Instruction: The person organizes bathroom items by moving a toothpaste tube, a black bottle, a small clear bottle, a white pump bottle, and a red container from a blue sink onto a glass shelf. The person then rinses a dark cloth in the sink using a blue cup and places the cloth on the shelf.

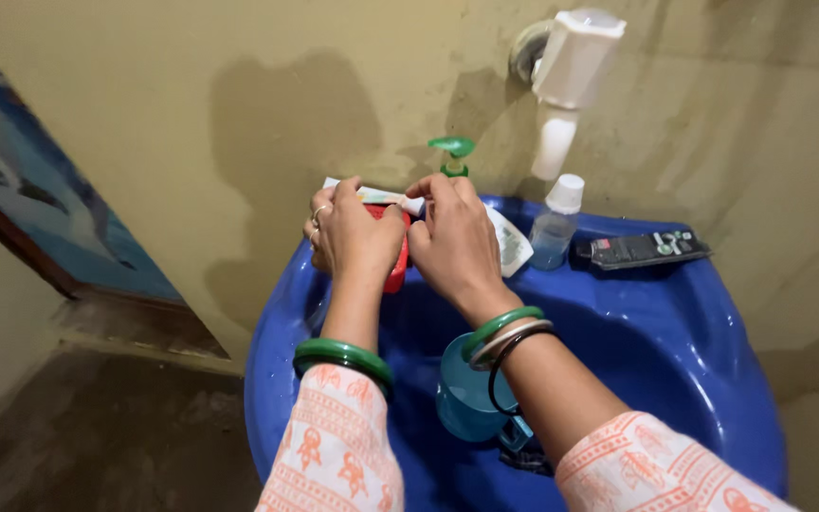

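Two hands meet over the back rim of a blue basin (713, 322): the left hand (353, 237), a ring on one finger, cups a small red container (396, 270) from the side, while the right hand (452, 242) bends its fingertips to pinch at the upper end of a white toothpaste tube (381, 196) lying across the container's top. Both hands are curled shut around these items rather than spread, though whether the tube's cap is on or off cannot be told, as the fingers hide it. Judging by the grip, the step in hand looks like working the tube's end; the next move would seem to call for a steady hold with the left hand while the right twists or pulls. Inside the basin, below the wrists, stands a teal cup (462, 398). Above, a white wall tap (566, 71) juts from the yellowish wall (239, 95). Along the rim behind the hands stand a green-pump soap bottle (453, 155) and a small clear bottle with a white cap (555, 228); a dark flat pack (642, 248) lies well to their right. Green bangles (343, 358) ring both wrists.
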